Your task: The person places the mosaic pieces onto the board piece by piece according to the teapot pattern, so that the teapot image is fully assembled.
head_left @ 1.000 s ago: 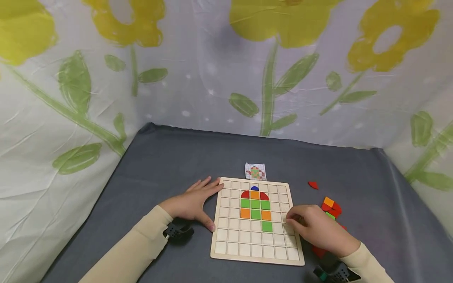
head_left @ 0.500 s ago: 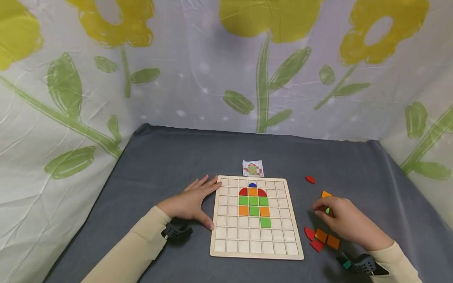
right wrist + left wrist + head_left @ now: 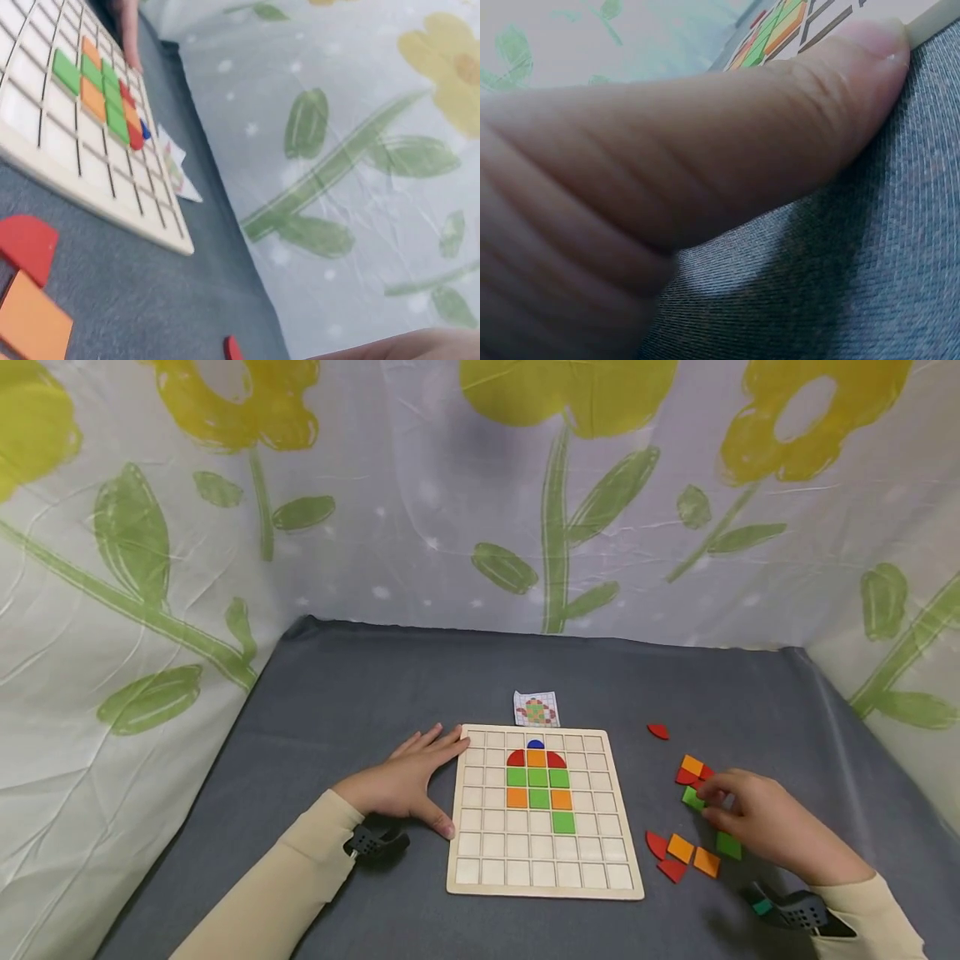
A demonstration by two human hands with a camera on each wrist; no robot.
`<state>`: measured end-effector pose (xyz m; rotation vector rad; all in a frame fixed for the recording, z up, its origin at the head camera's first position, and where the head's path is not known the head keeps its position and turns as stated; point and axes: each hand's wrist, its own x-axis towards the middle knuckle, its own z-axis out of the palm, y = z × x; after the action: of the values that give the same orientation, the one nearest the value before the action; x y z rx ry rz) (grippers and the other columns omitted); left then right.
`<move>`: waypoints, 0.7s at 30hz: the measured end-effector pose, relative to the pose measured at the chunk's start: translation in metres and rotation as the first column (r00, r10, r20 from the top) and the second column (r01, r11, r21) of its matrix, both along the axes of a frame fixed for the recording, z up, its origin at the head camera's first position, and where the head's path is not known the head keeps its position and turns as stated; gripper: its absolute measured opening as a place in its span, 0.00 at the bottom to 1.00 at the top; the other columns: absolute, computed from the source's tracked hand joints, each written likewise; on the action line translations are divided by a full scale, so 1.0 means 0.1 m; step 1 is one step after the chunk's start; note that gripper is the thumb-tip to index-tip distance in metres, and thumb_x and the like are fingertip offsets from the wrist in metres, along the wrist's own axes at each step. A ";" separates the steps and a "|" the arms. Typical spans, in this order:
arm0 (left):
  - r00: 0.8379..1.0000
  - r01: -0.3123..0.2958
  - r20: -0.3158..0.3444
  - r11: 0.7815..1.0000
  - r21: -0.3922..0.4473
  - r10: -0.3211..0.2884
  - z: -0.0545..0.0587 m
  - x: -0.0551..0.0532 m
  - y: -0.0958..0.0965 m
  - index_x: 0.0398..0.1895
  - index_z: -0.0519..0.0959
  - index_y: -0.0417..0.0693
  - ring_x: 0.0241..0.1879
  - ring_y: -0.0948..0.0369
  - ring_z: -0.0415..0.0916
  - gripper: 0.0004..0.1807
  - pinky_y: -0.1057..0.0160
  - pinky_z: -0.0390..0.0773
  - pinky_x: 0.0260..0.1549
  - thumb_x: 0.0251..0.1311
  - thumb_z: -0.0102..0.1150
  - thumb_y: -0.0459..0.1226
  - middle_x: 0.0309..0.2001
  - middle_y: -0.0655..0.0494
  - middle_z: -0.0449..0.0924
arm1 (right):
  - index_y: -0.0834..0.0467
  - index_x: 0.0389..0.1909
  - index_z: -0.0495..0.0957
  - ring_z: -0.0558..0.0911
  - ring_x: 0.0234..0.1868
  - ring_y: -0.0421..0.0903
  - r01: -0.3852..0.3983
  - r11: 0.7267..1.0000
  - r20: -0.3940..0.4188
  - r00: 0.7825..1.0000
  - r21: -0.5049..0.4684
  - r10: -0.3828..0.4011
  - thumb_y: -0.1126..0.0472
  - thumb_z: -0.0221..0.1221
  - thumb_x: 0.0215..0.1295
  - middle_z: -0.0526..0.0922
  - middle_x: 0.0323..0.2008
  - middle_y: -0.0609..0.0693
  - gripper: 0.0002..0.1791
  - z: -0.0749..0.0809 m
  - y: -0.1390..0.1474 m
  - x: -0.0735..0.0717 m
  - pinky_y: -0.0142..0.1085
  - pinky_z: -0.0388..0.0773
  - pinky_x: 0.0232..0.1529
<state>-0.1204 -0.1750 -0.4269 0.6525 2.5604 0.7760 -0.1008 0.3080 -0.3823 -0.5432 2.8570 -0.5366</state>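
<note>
A wooden grid board (image 3: 468,860) lies on the dark cloth. Green tiles (image 3: 537,777), orange squares (image 3: 517,797), red quarter rounds (image 3: 556,760) and a blue half round (image 3: 536,745) fill some of its cells. My left hand (image 3: 405,785) spreads along the board's left side, fingertips at the upper corner, thumb (image 3: 862,67) against the edge. Over the loose pieces at right is my right hand (image 3: 765,818), fingers bent, thumb and fingertips right at a loose green tile (image 3: 692,798). The right wrist view catches only a sliver of this hand at the bottom.
A small printed pattern card (image 3: 536,710) lies behind the board. Right of the board are loose red pieces (image 3: 672,870), orange squares (image 3: 706,862), another green tile (image 3: 728,846) and a lone red piece (image 3: 657,732). A flowered curtain (image 3: 420,527) stands behind the table.
My right hand has moved from the board's right edge out to the loose pieces, then slightly further right, uncovering red, orange and green pieces. The left hand stays at the board's edge.
</note>
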 end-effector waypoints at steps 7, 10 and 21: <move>1.000 -0.008 0.003 1.000 -0.002 0.008 -0.01 -0.01 -0.01 0.86 0.52 0.52 0.85 0.48 0.28 0.74 0.40 0.32 0.81 0.37 0.87 0.59 0.86 0.54 0.39 | 0.56 0.40 0.87 0.78 0.33 0.41 0.034 0.999 0.002 0.999 0.011 -0.034 0.63 0.72 0.63 0.83 0.36 0.46 0.06 -0.03 0.05 0.00 0.34 0.76 0.28; 1.000 -0.009 0.009 1.000 -0.001 0.009 -0.02 0.00 -0.01 0.86 0.52 0.52 0.85 0.48 0.28 0.74 0.39 0.32 0.80 0.36 0.87 0.60 0.87 0.55 0.39 | 0.57 0.40 0.86 0.78 0.33 0.41 0.045 0.999 0.018 0.999 0.018 -0.045 0.62 0.72 0.63 0.83 0.36 0.47 0.07 -0.04 0.06 0.00 0.34 0.76 0.28; 1.000 -0.009 0.009 1.000 0.006 0.009 -0.01 0.00 -0.01 0.86 0.52 0.53 0.85 0.49 0.27 0.74 0.40 0.32 0.80 0.36 0.87 0.59 0.87 0.56 0.39 | 0.55 0.41 0.87 0.73 0.29 0.36 0.019 0.999 0.032 0.999 -0.050 -0.017 0.55 0.74 0.63 0.82 0.34 0.43 0.11 -0.06 -0.03 0.11 0.32 0.74 0.28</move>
<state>-0.1201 -0.1758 -0.4276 0.6379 2.5555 0.7880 -0.0897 0.3046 -0.3885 -0.5125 2.8278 -0.6156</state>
